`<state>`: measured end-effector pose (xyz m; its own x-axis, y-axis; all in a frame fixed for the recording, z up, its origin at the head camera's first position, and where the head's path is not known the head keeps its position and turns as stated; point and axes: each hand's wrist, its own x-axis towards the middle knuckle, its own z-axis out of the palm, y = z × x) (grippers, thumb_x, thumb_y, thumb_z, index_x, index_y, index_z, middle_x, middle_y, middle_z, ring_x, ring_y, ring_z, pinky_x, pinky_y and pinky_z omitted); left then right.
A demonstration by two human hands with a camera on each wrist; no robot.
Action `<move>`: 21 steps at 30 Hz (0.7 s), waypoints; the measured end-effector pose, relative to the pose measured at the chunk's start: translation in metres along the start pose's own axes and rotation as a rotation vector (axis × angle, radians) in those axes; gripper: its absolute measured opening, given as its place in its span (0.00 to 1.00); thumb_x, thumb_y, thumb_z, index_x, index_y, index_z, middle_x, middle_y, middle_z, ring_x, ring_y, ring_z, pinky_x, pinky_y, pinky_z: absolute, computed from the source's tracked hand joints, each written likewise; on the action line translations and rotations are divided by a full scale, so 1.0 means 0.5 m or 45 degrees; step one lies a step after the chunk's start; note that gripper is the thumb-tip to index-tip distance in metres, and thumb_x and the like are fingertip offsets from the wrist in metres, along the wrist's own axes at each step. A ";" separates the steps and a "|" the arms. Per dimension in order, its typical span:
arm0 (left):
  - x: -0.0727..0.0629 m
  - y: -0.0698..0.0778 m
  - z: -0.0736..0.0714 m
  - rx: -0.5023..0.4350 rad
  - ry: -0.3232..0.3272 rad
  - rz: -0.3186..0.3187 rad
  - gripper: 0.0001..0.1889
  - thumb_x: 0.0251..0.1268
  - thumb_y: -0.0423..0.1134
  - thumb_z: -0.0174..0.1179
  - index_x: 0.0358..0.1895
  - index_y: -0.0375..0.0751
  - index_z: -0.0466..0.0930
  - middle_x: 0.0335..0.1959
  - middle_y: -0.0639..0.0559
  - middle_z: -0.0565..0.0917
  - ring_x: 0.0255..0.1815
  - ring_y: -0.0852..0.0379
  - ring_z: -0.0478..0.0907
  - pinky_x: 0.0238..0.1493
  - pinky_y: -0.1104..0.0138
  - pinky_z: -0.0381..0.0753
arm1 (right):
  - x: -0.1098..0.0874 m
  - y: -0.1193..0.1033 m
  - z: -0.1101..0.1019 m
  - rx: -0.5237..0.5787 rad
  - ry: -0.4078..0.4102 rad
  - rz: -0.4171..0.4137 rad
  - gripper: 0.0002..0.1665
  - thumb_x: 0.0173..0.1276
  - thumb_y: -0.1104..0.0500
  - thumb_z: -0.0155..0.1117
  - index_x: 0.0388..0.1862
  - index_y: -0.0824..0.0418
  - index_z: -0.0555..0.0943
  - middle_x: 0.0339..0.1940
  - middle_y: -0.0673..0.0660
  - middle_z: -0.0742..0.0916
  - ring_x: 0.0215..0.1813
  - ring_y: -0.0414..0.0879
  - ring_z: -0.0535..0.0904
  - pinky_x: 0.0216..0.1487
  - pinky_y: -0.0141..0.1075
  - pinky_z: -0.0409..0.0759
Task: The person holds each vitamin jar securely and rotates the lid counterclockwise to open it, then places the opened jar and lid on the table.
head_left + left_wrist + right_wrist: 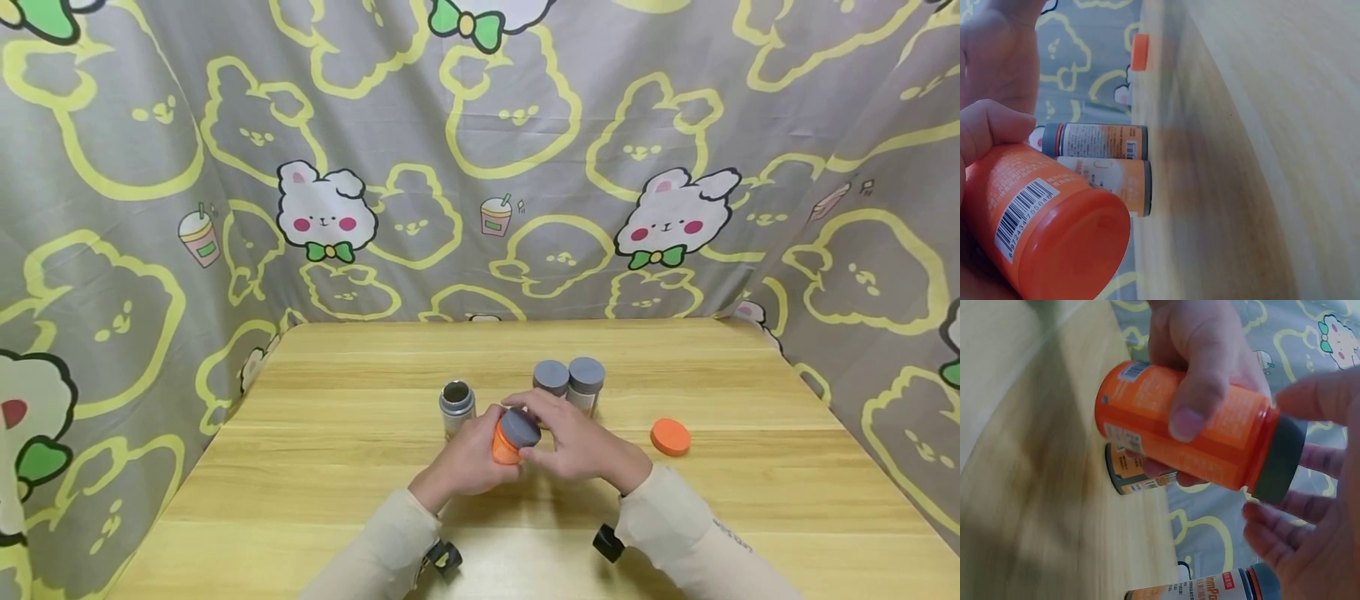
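Observation:
My left hand [472, 460] grips an orange bottle [1147, 403] round its body, tilted up off the table. On the bottle's mouth sits a grey cap [521, 427], with a narrow orange band showing beneath it in the right wrist view. The fingers and thumb of my right hand [576, 437] curl about the cap's edge from opposite sides. Just beyond the left hand stands a bottle without a lid [457, 407], its dark mouth facing up. In the left wrist view, the base and barcode of the orange bottle face the camera.
Two bottles with grey lids, one at the left [551, 377] and one at the right [587, 377], stand side by side behind the right hand. An orange lid [671, 437] lies flat on the wooden table [360, 367] to the right. A patterned curtain [420, 208] encloses the table's back and sides.

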<state>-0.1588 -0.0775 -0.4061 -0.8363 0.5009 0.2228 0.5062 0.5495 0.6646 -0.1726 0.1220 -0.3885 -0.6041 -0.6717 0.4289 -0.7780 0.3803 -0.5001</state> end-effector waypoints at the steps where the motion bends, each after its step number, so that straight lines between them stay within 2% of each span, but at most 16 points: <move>1: 0.000 0.000 0.000 0.001 -0.001 -0.002 0.30 0.41 0.37 0.70 0.52 0.37 0.70 0.33 0.56 0.77 0.29 0.62 0.74 0.33 0.70 0.76 | 0.000 0.000 0.000 -0.001 -0.003 -0.002 0.30 0.63 0.54 0.63 0.63 0.64 0.70 0.55 0.57 0.78 0.47 0.43 0.76 0.47 0.42 0.78; 5: 0.000 0.002 0.000 -0.009 -0.014 -0.008 0.30 0.42 0.37 0.71 0.52 0.37 0.70 0.35 0.55 0.77 0.31 0.62 0.74 0.34 0.70 0.76 | 0.003 0.001 0.003 -0.030 0.030 0.062 0.29 0.66 0.48 0.64 0.59 0.63 0.72 0.47 0.54 0.80 0.41 0.41 0.75 0.41 0.36 0.78; 8: 0.001 0.003 0.000 0.002 -0.023 -0.011 0.30 0.43 0.38 0.71 0.53 0.37 0.69 0.36 0.54 0.77 0.31 0.62 0.74 0.34 0.70 0.76 | 0.006 -0.001 0.003 -0.015 0.052 0.073 0.23 0.65 0.49 0.66 0.54 0.60 0.75 0.43 0.50 0.81 0.38 0.40 0.75 0.38 0.35 0.78; 10: 0.001 0.002 0.001 0.007 -0.024 -0.009 0.30 0.43 0.38 0.70 0.53 0.36 0.69 0.36 0.54 0.77 0.31 0.62 0.74 0.34 0.70 0.76 | 0.006 -0.004 0.000 -0.002 0.045 0.050 0.22 0.65 0.52 0.66 0.54 0.59 0.75 0.46 0.51 0.81 0.39 0.40 0.75 0.39 0.37 0.79; 12: 0.001 0.000 0.002 0.008 -0.021 -0.005 0.30 0.42 0.38 0.70 0.53 0.36 0.69 0.35 0.55 0.77 0.30 0.62 0.74 0.33 0.70 0.76 | 0.005 -0.006 -0.003 0.005 0.034 0.016 0.24 0.63 0.55 0.66 0.57 0.61 0.74 0.49 0.53 0.80 0.40 0.42 0.75 0.41 0.39 0.79; 15: 0.001 -0.001 0.003 -0.003 -0.023 -0.010 0.31 0.43 0.37 0.71 0.53 0.37 0.69 0.35 0.55 0.77 0.31 0.62 0.74 0.34 0.70 0.77 | 0.005 -0.008 -0.003 -0.018 0.041 0.013 0.26 0.63 0.54 0.65 0.57 0.62 0.74 0.51 0.54 0.80 0.43 0.42 0.76 0.43 0.39 0.79; 18: 0.002 0.000 0.002 0.002 -0.032 -0.014 0.31 0.43 0.38 0.71 0.54 0.37 0.69 0.36 0.55 0.77 0.31 0.62 0.74 0.34 0.70 0.76 | 0.006 -0.009 0.001 -0.036 0.062 0.044 0.22 0.66 0.51 0.65 0.54 0.61 0.76 0.49 0.53 0.81 0.45 0.42 0.77 0.44 0.37 0.79; 21: 0.002 0.002 0.001 0.009 -0.042 -0.019 0.31 0.44 0.39 0.71 0.54 0.37 0.69 0.36 0.55 0.77 0.31 0.62 0.74 0.34 0.71 0.76 | 0.005 -0.008 0.003 -0.025 0.070 0.049 0.20 0.66 0.52 0.65 0.53 0.60 0.76 0.48 0.52 0.81 0.45 0.42 0.77 0.44 0.37 0.79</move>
<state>-0.1592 -0.0759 -0.4057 -0.8366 0.5141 0.1891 0.4952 0.5621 0.6624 -0.1706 0.1177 -0.3867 -0.6420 -0.6204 0.4505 -0.7567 0.4183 -0.5024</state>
